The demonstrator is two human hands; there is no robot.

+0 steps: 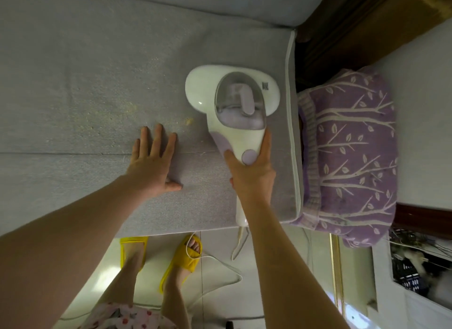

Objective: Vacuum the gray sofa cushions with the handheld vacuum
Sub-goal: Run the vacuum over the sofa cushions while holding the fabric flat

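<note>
A white and lilac handheld vacuum (232,103) lies flat on the gray sofa cushion (85,84), near the cushion's right edge. My right hand (252,174) grips its handle, thumb on the left side, fingers along the right. My left hand (151,162) rests flat on the cushion to the left of the vacuum, fingers spread and straight. A small yellowish crumb patch (188,121) sits on the fabric between my left fingertips and the vacuum's head.
A purple blanket with a white branch pattern (352,155) lies folded right of the cushion. The vacuum's white cord (220,260) trails over the pale floor by my feet in yellow slippers (182,257). Dark wooden furniture (342,30) stands at the upper right.
</note>
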